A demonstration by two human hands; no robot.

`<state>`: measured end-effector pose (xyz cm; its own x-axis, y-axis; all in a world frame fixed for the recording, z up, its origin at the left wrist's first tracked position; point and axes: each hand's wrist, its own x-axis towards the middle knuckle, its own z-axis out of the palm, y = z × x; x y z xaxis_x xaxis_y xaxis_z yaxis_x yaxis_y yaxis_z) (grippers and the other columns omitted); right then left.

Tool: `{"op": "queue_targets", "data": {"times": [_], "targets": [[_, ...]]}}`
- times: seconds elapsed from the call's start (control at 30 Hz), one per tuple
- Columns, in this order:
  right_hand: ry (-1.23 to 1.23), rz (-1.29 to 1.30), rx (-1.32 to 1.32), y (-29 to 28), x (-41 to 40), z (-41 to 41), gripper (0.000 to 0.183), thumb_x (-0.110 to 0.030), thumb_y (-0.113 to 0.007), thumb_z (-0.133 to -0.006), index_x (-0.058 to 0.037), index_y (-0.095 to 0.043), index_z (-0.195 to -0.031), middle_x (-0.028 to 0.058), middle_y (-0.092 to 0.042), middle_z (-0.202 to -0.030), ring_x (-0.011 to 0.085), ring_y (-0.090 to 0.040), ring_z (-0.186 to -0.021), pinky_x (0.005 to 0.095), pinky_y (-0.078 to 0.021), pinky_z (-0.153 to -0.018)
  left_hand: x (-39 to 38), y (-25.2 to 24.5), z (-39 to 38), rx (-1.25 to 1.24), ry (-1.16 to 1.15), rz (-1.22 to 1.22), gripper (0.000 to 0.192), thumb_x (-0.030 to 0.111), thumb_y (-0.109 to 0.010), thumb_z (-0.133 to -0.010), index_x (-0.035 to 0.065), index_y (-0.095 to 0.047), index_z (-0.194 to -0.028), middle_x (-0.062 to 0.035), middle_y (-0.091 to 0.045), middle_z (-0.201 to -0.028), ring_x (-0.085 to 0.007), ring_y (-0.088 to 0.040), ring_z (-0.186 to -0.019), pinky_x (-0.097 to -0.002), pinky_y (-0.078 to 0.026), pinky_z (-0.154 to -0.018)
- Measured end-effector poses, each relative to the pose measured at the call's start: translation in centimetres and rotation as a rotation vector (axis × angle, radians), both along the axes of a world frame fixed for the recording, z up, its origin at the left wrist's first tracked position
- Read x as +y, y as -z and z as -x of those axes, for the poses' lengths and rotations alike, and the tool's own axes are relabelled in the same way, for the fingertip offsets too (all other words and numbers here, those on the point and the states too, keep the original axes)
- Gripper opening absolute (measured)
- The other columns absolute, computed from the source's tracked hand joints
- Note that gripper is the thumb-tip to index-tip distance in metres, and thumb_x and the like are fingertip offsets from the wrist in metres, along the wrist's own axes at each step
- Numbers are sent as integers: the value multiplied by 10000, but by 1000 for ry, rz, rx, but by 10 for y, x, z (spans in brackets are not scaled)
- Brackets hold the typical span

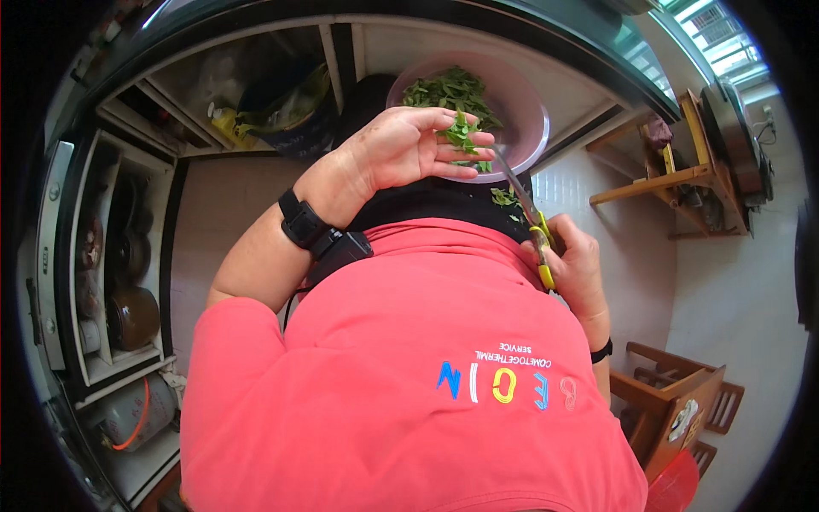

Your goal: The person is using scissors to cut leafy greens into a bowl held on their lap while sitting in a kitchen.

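Observation:
My left hand (409,144) is palm up above the near rim of a pink plastic basin (528,121). Green leaves (462,133) lie across its fingers, which are extended. Inside the basin is a heap of green leaves (448,89). My right hand (572,259), at the right of my body, holds scissors (542,246) with yellow-green and dark handles. Their blades point up and left, the tips close to my left fingertips. A few leaf pieces (504,197) rest on my dark clothing below the basin.
Behind the basin stand white cabinets under a dark counter edge. A dark bucket (301,121) with a bag and a yellow bottle (225,121) are at the upper left. Pots (133,318) and a gas cylinder (137,413) are at the left. A wooden rack (652,185) and wooden furniture (665,409) stand at the right.

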<state>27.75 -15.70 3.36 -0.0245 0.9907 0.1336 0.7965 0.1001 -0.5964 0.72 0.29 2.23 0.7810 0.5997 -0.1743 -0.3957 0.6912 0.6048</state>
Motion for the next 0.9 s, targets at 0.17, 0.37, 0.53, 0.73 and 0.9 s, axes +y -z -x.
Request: {"op": "queue_targets", "data": {"times": [0.17,0.37,0.53,0.73,0.9], "targets": [[-68,-234,-335,-1,5,2,249,-164,-767,-711,-81,-599,-875,98,-638,-754,317,-612,-641,400,-480,-594,-1,4,5,-46,-29,-6,188,175,-451,-1037,34,-549,-1113,-292,-533,-1374,-411,-538,-1284,-555,-441,-1053],[-82,-425,-484,9,13,-1,254,-188,-788,-706,-109,-603,-861,53,-607,-739,272,-575,-610,376,-438,-572,-9,-6,0,17,-94,-12,136,144,-444,-1037,79,-519,-944,-314,-536,-1359,-421,-542,-1280,-576,-425,-1059],[-81,-492,-514,12,22,4,275,-210,-802,-710,-102,-613,-878,42,-603,-736,255,-570,-606,358,-413,-564,-10,-7,-2,13,-111,37,150,134,-421,-1040,66,-520,-951,-309,-544,-1353,-417,-557,-1265,-580,-426,-1057],[-86,-506,-585,16,27,5,262,-187,-786,-713,-98,-628,-903,42,-608,-754,249,-588,-631,358,-423,-581,-10,-6,-3,14,-132,37,167,134,-402,-1039,35,-536,-1022,-298,-543,-1362,-407,-567,-1254,-572,-421,-1061],[-62,-531,-582,20,28,4,255,-173,-778,-714,-96,-626,-903,46,-613,-771,253,-593,-648,362,-430,-598,-9,-4,-7,35,-143,92,330,165,-361,-1043,-73,-500,-1224,-258,-550,-1377,-380,-586,-1230,-539,-430,-1055]]}}
